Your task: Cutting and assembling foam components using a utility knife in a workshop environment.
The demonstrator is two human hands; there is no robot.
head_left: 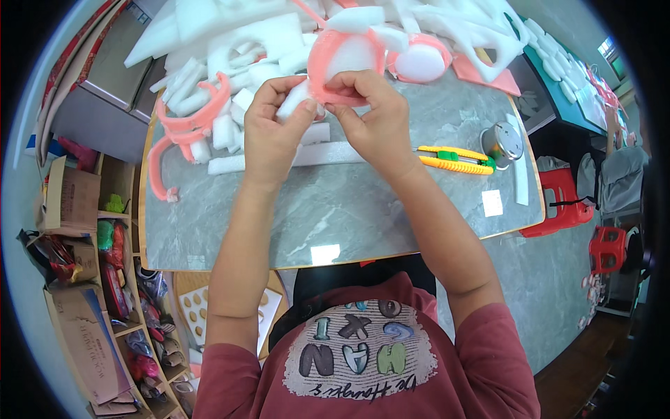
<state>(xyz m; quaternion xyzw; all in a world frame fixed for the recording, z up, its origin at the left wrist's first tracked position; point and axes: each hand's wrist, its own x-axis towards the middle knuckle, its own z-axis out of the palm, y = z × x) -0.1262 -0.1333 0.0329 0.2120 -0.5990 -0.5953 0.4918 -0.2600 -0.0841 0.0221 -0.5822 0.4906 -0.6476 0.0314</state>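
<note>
Above the far half of the table, both my hands are close together at a pink foam ring (318, 61) with white foam inside it. My right hand (375, 119) is closed on the ring's lower edge, thumb and fingers pinching it. In my left hand (278, 124) a small white foam piece (292, 102) is pinched, right beside the ring's lower left edge. Whether the piece touches the ring is hidden by my fingertips. Below my hands lies a long white foam strip (326, 155). A second pink ring (447, 54) around white foam rests at the far side.
Yellow-and-green utility knives (457, 159) lie right of my right wrist, beside a metal cup (504, 143). Curved pink foam pieces (183, 126) sit at left. White foam scraps (244, 42) heap along the back. Shelves (129, 279) stand left; red stools (558, 202) stand right.
</note>
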